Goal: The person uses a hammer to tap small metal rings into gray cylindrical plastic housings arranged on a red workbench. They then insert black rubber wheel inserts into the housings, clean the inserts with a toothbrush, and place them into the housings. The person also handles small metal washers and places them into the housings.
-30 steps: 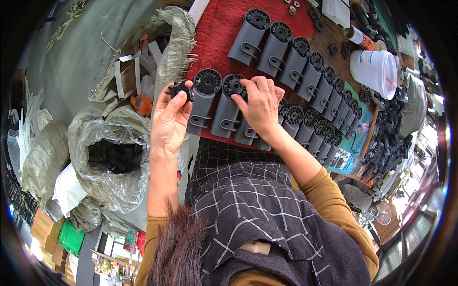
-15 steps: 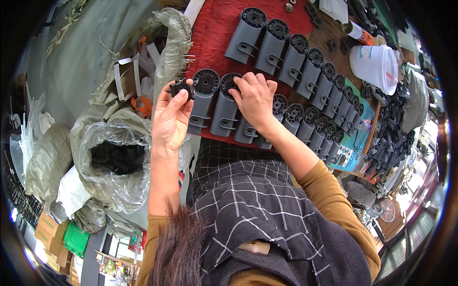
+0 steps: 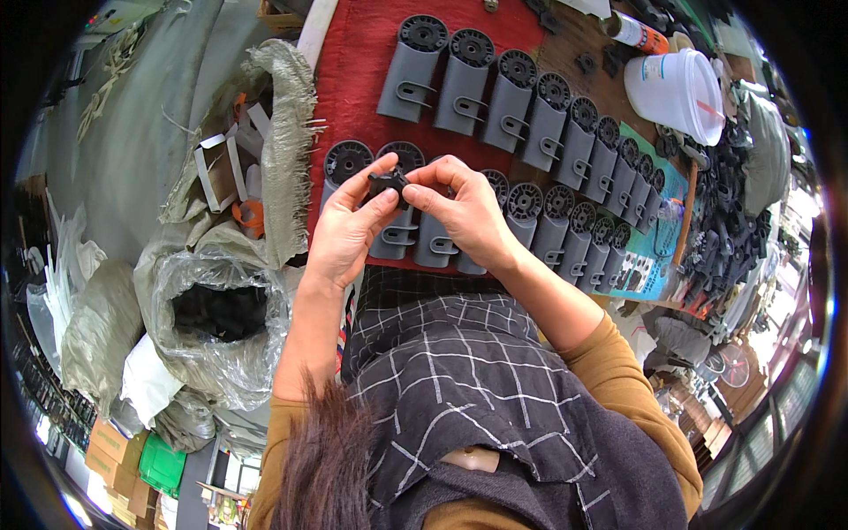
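Observation:
My left hand [image 3: 343, 231] pinches a small black toothed plastic part [image 3: 385, 183] between thumb and fingers. From the other side, the closed thumb and forefinger of my right hand [image 3: 473, 215] meet the same part. Both hands are above the near row of grey plastic tubes with black slotted end caps. One near-row tube [image 3: 391, 240] stands partly hidden behind my hands. Beyond it runs a second row, beginning with a tall grey tube [image 3: 409, 84] that has a looped tab on its side.
A red cloth [image 3: 349, 97] covers the table under the tubes. At the far right stands a white bucket [image 3: 667, 93], with a pile of dark parts [image 3: 738, 238] nearby. On my left, a plastic-lined sack [image 3: 168, 287] holds black pieces, and a woven sack [image 3: 287, 150] holds scraps.
My right hand has left the tube cap and come to the black part. My left hand has moved right, bringing that part toward it. The whole view has shifted slightly.

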The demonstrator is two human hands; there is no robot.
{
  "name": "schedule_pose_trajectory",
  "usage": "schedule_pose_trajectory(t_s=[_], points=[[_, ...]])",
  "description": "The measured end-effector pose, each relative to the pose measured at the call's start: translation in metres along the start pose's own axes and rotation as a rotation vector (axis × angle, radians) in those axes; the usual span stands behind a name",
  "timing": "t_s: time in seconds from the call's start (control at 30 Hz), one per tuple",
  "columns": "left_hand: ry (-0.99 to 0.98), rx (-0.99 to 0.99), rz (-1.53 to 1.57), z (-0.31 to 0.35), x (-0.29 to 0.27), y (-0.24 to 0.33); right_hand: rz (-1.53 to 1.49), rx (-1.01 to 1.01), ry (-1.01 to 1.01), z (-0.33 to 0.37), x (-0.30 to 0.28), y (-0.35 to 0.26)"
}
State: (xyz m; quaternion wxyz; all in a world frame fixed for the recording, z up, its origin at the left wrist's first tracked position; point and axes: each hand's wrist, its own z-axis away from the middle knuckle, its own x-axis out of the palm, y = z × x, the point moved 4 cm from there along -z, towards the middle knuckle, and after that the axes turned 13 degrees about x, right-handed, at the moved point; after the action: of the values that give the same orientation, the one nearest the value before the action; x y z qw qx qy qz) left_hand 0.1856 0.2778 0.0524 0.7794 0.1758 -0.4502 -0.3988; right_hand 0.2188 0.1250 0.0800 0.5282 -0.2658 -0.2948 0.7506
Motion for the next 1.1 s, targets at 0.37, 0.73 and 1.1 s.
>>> schedule_pose_trajectory(t_s=[0.37, 0.73, 1.1], points=[[0.105, 0.057, -0.141, -0.008, -0.02, 0.006, -0.069, 0.244, 0.378, -0.002, -0.05, 0.079], [0.123, 0.097, -0.138, -0.007, -0.01, 0.008, 0.615, -0.017, 0.562, -0.014, -0.028, 0.061], [0.066, 0.061, -0.147, -0.008, 0.004, -0.004, 0.768, -0.32, 0.599, -0.005, -0.03, 0.046]])
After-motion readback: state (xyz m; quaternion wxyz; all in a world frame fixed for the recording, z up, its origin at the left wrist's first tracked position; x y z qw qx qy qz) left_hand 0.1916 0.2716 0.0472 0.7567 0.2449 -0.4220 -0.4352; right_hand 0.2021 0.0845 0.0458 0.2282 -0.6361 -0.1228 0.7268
